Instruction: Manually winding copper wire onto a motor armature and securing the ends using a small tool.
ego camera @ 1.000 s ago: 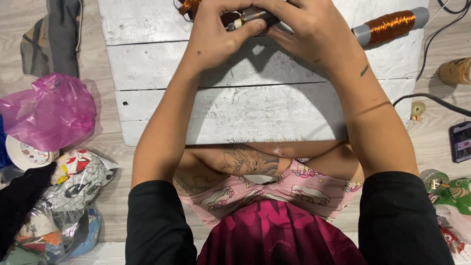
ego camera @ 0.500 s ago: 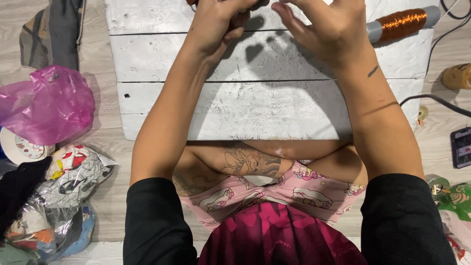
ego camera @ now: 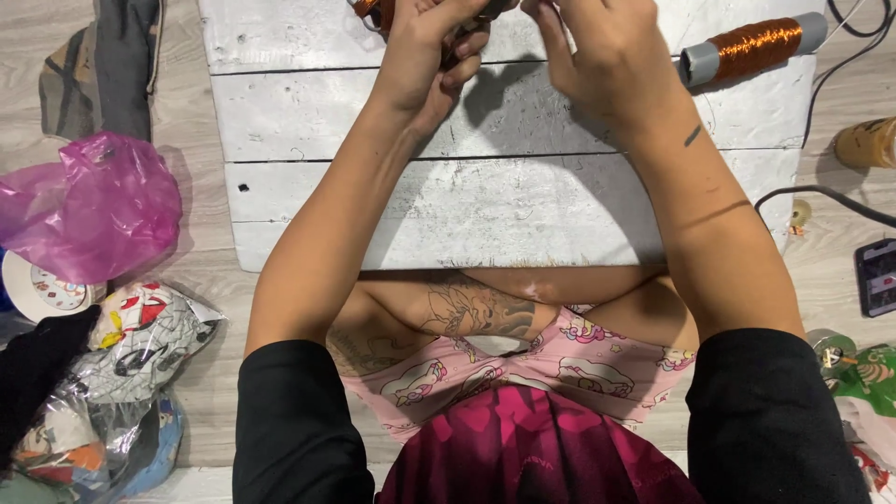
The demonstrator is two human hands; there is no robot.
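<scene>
- Head view, looking straight down: both forearms reach forward over a whitewashed plank board (ego camera: 485, 201) that lies on a pale wood floor (ego camera: 187, 369).
- Left hand (ego camera: 425, 56): fingers curled shut around a small dark item (ego camera: 464, 35) at the far edge of the board; a bit of copper-coloured winding (ego camera: 366, 9) shows just beside the knuckles. What the item is cannot be told, as it is cut off by the top of the frame.
- Right hand (ego camera: 607, 56): fingers bent, tips drawn together toward the left hand at the top edge; whether they pinch anything cannot be told.
- Hands near each other, a narrow gap between them.
- Spool of copper wire (ego camera: 751, 49) with grey ends lies tilted on the board's far right corner, apart from the right hand.
- Left of the board: pink plastic bag (ego camera: 89, 210), clear bags of printed items (ego camera: 131, 350), folded dark cloth (ego camera: 107, 65).
- Right of the board: black cable (ego camera: 826, 196), phone (ego camera: 877, 277) at the frame edge.
- Crossed legs in pink printed shorts (ego camera: 523, 373) sit below the board's near edge.
</scene>
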